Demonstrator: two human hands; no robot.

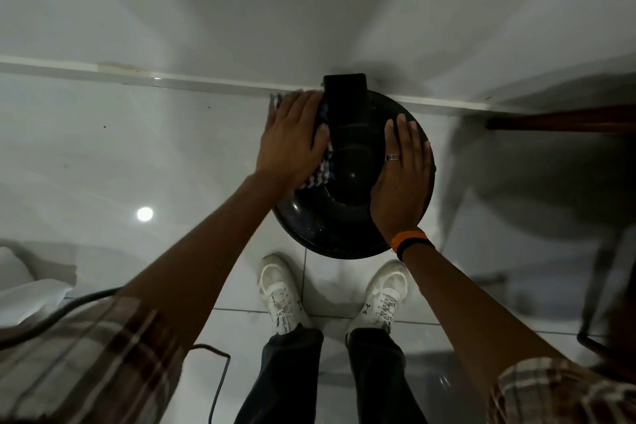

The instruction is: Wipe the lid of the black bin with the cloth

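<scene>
Glossy pale floor tiles run up to a white skirting board and a plain white wall, with a dark wooden table leg off to the right. Nearest the camera, two white sneakers stand on the tiles just short of the black bin, which sits against the wall. Its round lid is domed, shiny and hard, with a raised hinge block at the far edge; it looks like smooth plastic, so the cloth should glide easily and the lid may rock or tip on its hinge if pressed off-centre. The right hand lies flat and open on the lid's right side, fingers spread, apparently steadying it. The left hand is also flat, palm down, pressing the checked cloth against the lid's left rim; part of the cloth peeks out beneath the palm and beyond the fingertips. The cloth is soft and thin, bunching readily, so it is best held under a broad palm. The whole bin seems light enough to slide on such slick tiles, hence the bracing hand.
</scene>
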